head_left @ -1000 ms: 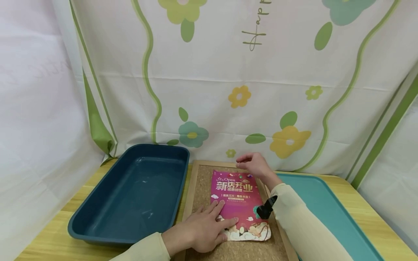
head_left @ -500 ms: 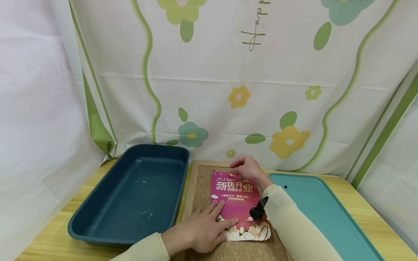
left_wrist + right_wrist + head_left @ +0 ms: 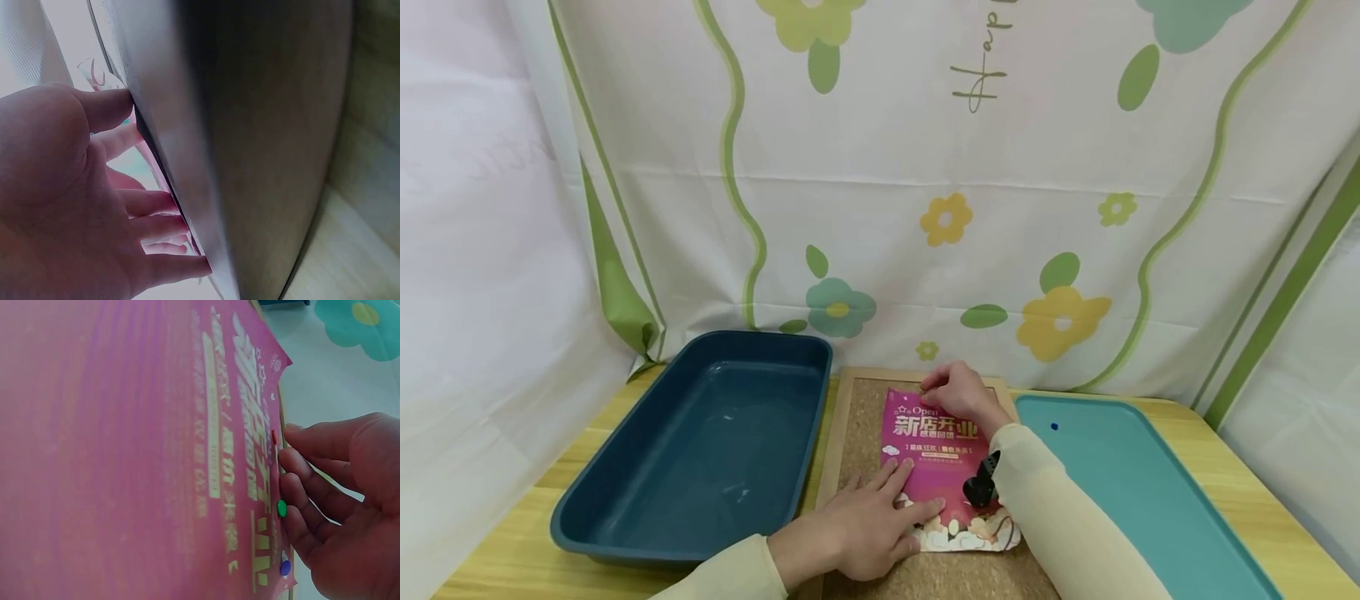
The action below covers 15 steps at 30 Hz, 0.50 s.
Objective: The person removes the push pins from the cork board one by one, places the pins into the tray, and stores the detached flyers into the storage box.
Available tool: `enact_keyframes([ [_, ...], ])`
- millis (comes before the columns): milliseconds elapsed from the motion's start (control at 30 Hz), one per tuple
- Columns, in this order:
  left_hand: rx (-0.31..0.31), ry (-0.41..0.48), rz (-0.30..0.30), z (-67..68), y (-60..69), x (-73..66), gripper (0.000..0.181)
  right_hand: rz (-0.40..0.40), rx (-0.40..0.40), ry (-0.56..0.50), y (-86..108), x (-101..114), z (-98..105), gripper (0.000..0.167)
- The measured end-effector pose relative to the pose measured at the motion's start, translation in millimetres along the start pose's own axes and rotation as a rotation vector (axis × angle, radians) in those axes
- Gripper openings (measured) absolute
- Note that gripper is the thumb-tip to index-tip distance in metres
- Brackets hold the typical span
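Note:
A pink and purple poster (image 3: 936, 483) lies on a wood-framed cork board (image 3: 859, 417). My left hand (image 3: 868, 533) rests on its lower left part, fingers straight and spread; the left wrist view shows that palm (image 3: 69, 187) beside the board's edge. At the top edge, my right hand (image 3: 958, 393) has bent fingers, hiding part of the print. In the right wrist view, its thumb and index finger come together around a red pin (image 3: 274, 437). Below them are a green pin (image 3: 282, 508) and a purple-blue pin (image 3: 285, 568) on the same edge.
A deep dark blue tray (image 3: 700, 450) stands left of the board on the wooden table (image 3: 512, 517). To the right is a flat teal tray (image 3: 1135, 475) with a small dark blue pin (image 3: 1055, 427). A flowered cloth (image 3: 865, 217) hangs behind.
My right hand has moved left and lower along the poster's top edge, covering the spot where the red pin showed. The blue pin on the teal tray has come into view. My left hand stays put.

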<state>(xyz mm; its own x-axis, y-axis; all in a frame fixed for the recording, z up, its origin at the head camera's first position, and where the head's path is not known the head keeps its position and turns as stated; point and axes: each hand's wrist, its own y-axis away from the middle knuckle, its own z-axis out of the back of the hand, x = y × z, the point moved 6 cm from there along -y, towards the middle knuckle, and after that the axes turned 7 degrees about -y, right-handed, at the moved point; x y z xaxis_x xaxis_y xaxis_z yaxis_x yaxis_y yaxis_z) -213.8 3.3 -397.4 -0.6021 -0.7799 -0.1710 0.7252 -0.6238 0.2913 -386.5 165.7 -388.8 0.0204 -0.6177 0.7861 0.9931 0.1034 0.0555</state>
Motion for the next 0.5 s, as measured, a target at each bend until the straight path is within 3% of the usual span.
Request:
enact_keyframes([
  [500,0.013,0.002,-0.003,0.0,0.2,0.3,0.056,-0.037,0.002,0.015,-1.7,-6.3,-4.8,0.011],
])
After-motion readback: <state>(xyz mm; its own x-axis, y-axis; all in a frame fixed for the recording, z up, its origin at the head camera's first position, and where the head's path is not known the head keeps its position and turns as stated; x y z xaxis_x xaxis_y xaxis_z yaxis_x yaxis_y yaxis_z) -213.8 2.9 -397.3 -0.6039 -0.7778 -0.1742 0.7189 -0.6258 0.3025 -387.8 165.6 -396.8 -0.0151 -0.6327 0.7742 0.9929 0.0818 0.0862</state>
